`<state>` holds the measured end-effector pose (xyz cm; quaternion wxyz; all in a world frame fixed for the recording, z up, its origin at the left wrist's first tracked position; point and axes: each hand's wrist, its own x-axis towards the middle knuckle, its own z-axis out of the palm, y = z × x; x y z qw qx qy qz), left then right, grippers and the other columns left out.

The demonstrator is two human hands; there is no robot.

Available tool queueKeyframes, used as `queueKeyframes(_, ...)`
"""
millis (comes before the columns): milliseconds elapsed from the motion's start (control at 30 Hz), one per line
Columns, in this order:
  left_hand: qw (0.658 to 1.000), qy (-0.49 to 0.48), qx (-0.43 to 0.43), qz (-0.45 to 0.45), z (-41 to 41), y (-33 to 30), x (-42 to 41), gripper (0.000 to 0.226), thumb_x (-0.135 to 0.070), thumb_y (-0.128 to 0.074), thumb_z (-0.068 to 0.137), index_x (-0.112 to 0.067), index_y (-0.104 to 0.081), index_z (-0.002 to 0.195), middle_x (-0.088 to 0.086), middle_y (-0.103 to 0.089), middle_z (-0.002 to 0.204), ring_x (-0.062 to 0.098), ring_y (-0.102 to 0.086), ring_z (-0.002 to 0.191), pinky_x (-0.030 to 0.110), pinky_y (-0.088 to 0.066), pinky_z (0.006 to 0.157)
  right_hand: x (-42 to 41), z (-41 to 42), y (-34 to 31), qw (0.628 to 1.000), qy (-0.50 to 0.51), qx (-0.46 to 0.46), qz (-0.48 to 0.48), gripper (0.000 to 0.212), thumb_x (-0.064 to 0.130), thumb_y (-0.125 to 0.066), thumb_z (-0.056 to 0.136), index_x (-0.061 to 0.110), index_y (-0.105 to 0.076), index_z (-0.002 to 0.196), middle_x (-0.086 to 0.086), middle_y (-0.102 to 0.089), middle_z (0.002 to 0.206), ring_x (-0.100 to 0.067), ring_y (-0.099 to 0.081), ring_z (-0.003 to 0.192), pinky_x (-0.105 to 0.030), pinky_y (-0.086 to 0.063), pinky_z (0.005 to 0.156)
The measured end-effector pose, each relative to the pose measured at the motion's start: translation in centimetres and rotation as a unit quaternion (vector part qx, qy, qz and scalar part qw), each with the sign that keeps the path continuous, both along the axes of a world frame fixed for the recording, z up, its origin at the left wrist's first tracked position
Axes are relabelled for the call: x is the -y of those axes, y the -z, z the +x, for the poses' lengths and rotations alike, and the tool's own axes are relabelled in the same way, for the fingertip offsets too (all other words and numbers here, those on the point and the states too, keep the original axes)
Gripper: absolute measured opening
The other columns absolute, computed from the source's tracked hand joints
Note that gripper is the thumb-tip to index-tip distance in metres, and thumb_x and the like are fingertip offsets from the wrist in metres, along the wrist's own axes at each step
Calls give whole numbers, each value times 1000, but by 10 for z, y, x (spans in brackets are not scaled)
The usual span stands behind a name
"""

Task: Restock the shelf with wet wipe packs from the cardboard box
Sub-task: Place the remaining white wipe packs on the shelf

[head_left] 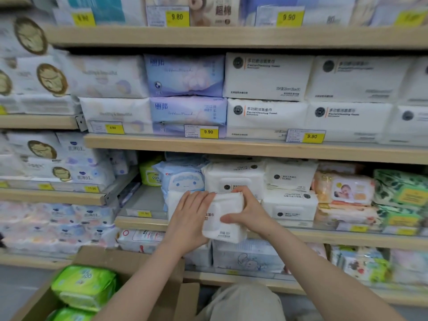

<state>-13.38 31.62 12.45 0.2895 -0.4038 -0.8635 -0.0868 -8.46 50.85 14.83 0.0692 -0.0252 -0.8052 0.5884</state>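
A white wet wipe pack (225,224) with a flip lid is held at the front edge of the wooden shelf (143,222), below a stacked white pack (234,179) of the same kind. My left hand (188,218) lies flat along its left side with straight fingers. My right hand (246,210) grips its right side, thumb across the front and fingers curled over the top. At the lower left stands the open cardboard box (111,257), and green wipe packs (84,287) lie in it.
A blue cartoon pack (183,179) stands just left of the held pack, with bare shelf (143,200) to its left. More white packs (289,205) and patterned packs (345,191) fill the right. Shelves above and below carry tissue packs and yellow price tags. My knee (243,302) is at the bottom.
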Motion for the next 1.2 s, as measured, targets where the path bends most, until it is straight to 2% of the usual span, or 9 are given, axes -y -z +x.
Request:
queueKeyframes(133, 984, -41, 119, 125, -7, -7, 21, 125, -72, -69, 46, -22, -15, 147, -4, -19, 151, 17, -13, 142, 40, -1, 117, -15, 10, -17, 1000, -13, -10, -9, 64, 9, -87, 55, 27, -46, 100, -9, -62, 103, -28, -64, 93, -50, -56, 76)
queueKeyframes(233, 853, -53, 420, 305, -7, -16, 39, 126, -60, -83, 51, -29, -9, 148, -6, -23, 152, 16, -25, 140, 32, -35, 104, -27, 17, -28, 999, -40, -10, -22, 60, -1, -83, 60, 21, -45, 100, -12, -63, 97, -26, -66, 82, -52, -57, 67)
queueKeyframes(300, 757, -15, 571, 318, -5, -14, 39, 118, -67, -83, 38, -26, -34, 138, -4, -51, 136, 17, -51, 123, 29, -50, 87, -30, 21, -31, 999, -46, -4, -22, 58, -2, -83, 61, 21, -45, 100, -10, -62, 98, -25, -65, 82, -51, -58, 66)
queueKeyframes(367, 701, 15, 627, 339, -5, -6, 35, 118, -63, -88, 25, -18, -51, 127, 0, -67, 118, 19, -65, 104, 41, -55, 85, -33, 24, -29, 998, -52, 9, -19, 59, 1, -83, 60, 23, -46, 101, -9, -62, 101, -25, -65, 87, -50, -58, 69)
queueKeyframes(467, 667, 24, 633, 393, -3, 5, 28, 120, -49, -94, 19, -11, -53, 125, 3, -71, 109, 19, -69, 96, 34, -58, 75, -37, 28, -27, 996, -75, 24, 33, 58, 10, -84, 64, 23, -46, 105, -4, -59, 104, -9, -62, 89, -33, -56, 73)
queueKeyframes(567, 700, 16, 594, 396, 1, 11, 17, 111, -40, -96, 22, -21, -52, 123, -1, -68, 111, 16, -66, 99, 35, -56, 82, -42, 22, -29, 976, -94, 11, 197, 58, 29, -87, 63, 26, -49, 106, 7, -44, 120, -6, -47, 112, -18, -39, 87)
queueKeyframes(733, 749, 20, 527, 400, 9, 9, -12, 74, -10, -91, 50, -36, -49, 106, -8, -63, 109, 7, -60, 98, 20, -49, 73, -47, 15, -22, 858, -69, 16, 509, 106, 68, -75, 52, 40, -24, 141, 12, -31, 148, -18, -24, 138, -52, -18, 114)
queueKeyframes(1033, 816, 94, 498, 276, 13, 4, -64, 77, -22, -92, 52, -33, -47, 113, -10, -59, 111, -1, -57, 98, 11, -47, 73, -86, 22, -7, 901, -111, 17, 418, 109, 42, -84, 60, 52, -13, 143, 11, -36, 144, -12, -38, 127, -31, -37, 101)
queueKeyframes(1200, 940, 98, 300, 127, -17, -23, -83, 95, -86, -50, 59, -30, -40, 135, -12, -35, 136, 6, -32, 126, 26, -28, 105, -133, 24, -22, 854, -74, -9, 516, 105, 39, -82, 62, 46, -17, 144, 4, -45, 126, -19, -46, 111, -31, -39, 87)
